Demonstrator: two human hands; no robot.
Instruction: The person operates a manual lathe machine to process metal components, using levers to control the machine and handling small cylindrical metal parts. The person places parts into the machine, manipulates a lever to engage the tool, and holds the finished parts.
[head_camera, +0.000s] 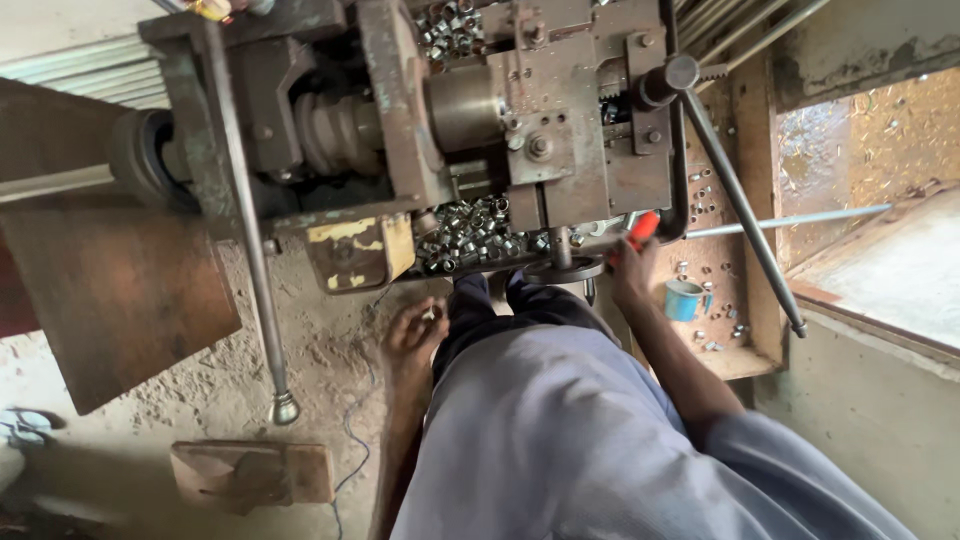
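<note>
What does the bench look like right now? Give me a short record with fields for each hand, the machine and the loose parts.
left hand: hangs low by the person's thigh, fingers curled; whether it holds anything cannot be told
right hand: reaches up to the machine's front edge, closed on a red-handled tool
machine: worn metal lathe-like unit with a long lever
loose parts: small shiny metal nuts heaped in the machine's tray
nearby: blue cup on the wooden shelf
</note>
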